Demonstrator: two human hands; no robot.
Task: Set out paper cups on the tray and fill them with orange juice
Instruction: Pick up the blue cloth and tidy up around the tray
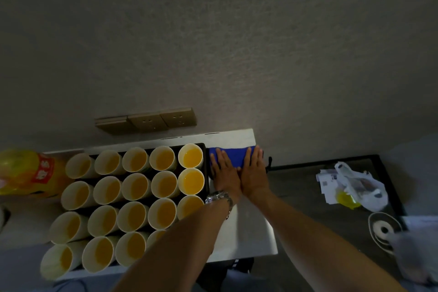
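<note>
The paper cups (pixel 132 197) stand packed in rows on a dark tray (pixel 205 173) that sits on a white desk (pixel 246 239), rim beside rim, and each one whose inside shows holds orange juice (pixel 191 181); the two at the tray's far right corner show it brightest. The nearest cups on the right are partly hidden behind the left forearm. At the left edge of the view, just beside the tray, stands a large orange juice bottle (pixel 26 173) with a red label, blurred. Just right of the tray, on the far end of the desk, lies a blue cloth (pixel 233 156). Both hands lie flat on it, side by side and touching along their inner edges: the left hand (pixel 224 173), with a metal wristwatch (pixel 219 198) on its wrist, next to the tray's right rim, and the right hand (pixel 253 170) at the cloth's right end. Neither grip is closed round anything; the fingers are straight and spread, pressing down on the cloth. Against the wall behind the desk is a row of tan wall sockets (pixel 147 121). To the right, well apart from the tray, a dark surface carries a white plastic bag (pixel 360 185) with papers and something yellow beside it, and nearer, a roll of tape (pixel 384 229).
</note>
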